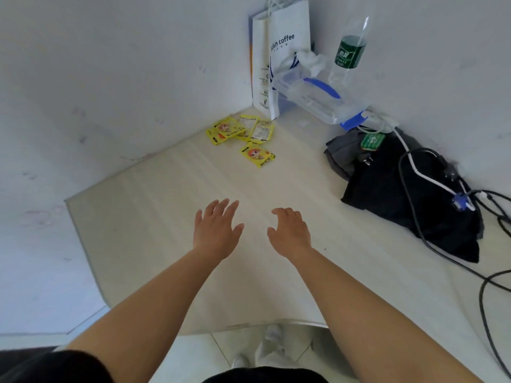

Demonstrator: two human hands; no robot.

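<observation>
Both my bare arms stretch out over a white table (pixel 154 233). My left hand (pixel 215 230) hovers palm down with its fingers straight and holds nothing. Beside it, my right hand (pixel 290 230) is also palm down, its fingers loosely bent, and it is empty too. Several yellow snack packets (pixel 243 134) lie near the far corner, well beyond both hands.
In the corner stands a white paper coffee bag (pixel 279 51). A clear plastic box with a blue handle (pixel 315 98) and a green-labelled water bottle (pixel 349 51) are next to it. Dark folded clothes (pixel 392 189) and black and white cables (pixel 431 178) cover the right side.
</observation>
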